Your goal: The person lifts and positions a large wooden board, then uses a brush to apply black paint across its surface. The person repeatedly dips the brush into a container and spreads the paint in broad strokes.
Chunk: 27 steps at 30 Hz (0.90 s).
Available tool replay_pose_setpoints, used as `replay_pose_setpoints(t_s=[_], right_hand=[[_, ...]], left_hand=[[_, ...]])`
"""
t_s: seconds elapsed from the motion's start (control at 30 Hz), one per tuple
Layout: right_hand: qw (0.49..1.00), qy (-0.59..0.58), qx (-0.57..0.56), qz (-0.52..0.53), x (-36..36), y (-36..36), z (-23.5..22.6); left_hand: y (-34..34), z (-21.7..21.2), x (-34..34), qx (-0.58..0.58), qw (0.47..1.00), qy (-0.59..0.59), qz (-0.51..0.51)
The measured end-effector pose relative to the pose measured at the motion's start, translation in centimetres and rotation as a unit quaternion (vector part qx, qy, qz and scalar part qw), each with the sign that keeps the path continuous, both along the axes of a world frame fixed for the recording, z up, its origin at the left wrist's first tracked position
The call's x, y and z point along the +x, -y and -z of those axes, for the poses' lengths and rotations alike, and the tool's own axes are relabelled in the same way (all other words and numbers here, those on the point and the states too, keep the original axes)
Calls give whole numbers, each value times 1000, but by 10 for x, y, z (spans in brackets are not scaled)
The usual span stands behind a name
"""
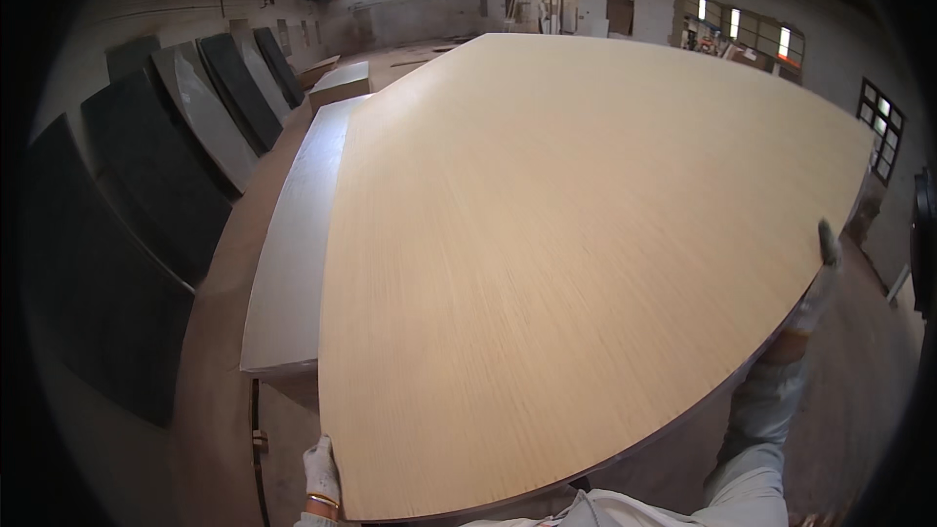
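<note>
1. Nearest to my remote view, at 6 o'clock, is the wearer's pale jacket (634, 512); beyond it the wooden panel (547, 234) spreads toward 12.
2. Left hand (320, 468), at 7, and right hand (830, 246), at 3, grip its edges.
3. I judge the step as positioning it by the white-topped stack (293, 234) at 9; contact I cannot tell.
4. Next move, I think, calls for both hands together, evenly.

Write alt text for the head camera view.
A person's gloved left hand and right hand hold the edges of a large pale wood-grain panel, partly hiding a white-topped stack. Dark and pale sheets lean along the left wall.
</note>
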State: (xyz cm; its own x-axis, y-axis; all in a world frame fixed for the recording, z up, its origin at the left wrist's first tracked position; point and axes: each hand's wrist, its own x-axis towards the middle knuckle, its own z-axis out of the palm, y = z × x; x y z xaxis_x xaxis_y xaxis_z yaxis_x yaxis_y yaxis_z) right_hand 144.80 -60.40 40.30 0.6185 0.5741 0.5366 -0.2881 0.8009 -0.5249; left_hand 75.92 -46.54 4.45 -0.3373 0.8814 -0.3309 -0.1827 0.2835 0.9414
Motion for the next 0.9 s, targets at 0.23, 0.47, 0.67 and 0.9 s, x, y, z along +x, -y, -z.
replay_pose_setpoints(t_s=[0.23, 0.47, 0.67, 0.9], right_hand=[[987, -118, -67, 89, 122, 7, 186], [958, -241, -123, 94, 158, 15, 289], [950, -223, -163, 146, 163, 15, 334], [978, -167, -100, 74, 146, -16, 239]], left_hand=[[-2, 13, 12, -28, 976, -214, -31], [-1, -23, 36, -77, 925, -372, -13], [-2, -30, 24, -57, 877, -475, -47], [-30, -137, 6, -69, 877, -473, -47]])
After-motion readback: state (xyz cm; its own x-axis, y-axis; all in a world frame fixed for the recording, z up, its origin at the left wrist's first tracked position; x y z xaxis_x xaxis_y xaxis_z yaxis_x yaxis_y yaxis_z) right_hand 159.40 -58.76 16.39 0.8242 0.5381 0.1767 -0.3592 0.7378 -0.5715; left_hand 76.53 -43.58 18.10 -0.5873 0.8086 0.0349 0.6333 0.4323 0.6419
